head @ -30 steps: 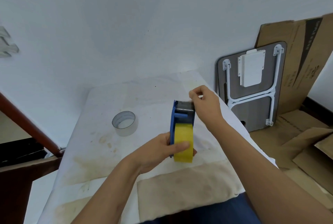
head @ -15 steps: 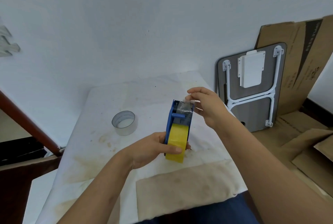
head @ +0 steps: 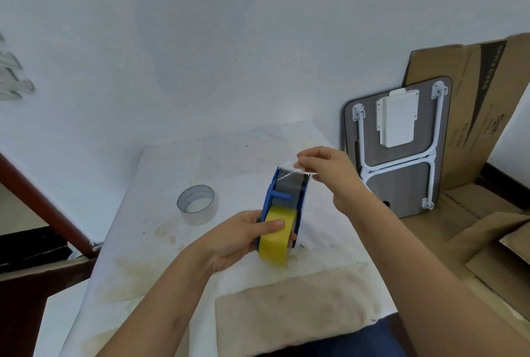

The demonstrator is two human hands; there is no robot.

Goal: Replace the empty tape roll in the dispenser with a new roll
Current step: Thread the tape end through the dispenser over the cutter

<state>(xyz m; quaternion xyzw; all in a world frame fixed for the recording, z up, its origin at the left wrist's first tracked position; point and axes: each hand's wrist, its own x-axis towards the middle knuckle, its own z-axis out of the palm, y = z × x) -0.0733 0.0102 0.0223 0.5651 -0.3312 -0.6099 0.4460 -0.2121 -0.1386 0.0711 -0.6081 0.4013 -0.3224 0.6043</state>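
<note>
A blue tape dispenser point(head: 301, 204) stands upright over the white-covered table point(head: 229, 155), with a yellow tape roll point(head: 276, 234) seated in its lower end. My left hand point(head: 239, 237) grips the dispenser and the roll, thumb lying across the yellow roll. Above the dispenser's toothed top end, my right hand point(head: 327, 168) pinches the clear loose end of the tape point(head: 289, 170), which is stretched from the dispenser's top. An empty, see-through tape core point(head: 196, 204) lies on the table to the left of the dispenser, apart from both hands.
A stained beige cloth point(head: 292, 302) lies at the table's near edge. A folded lap table point(head: 397, 150) and flattened cardboard point(head: 470, 104) lean against the wall on the right. A dark red wooden rail point(head: 43, 199) runs along the left.
My right hand has lifted off the dispenser's top and drawn the clear tape end up and to the right. The dispenser has tilted slightly in my left hand.
</note>
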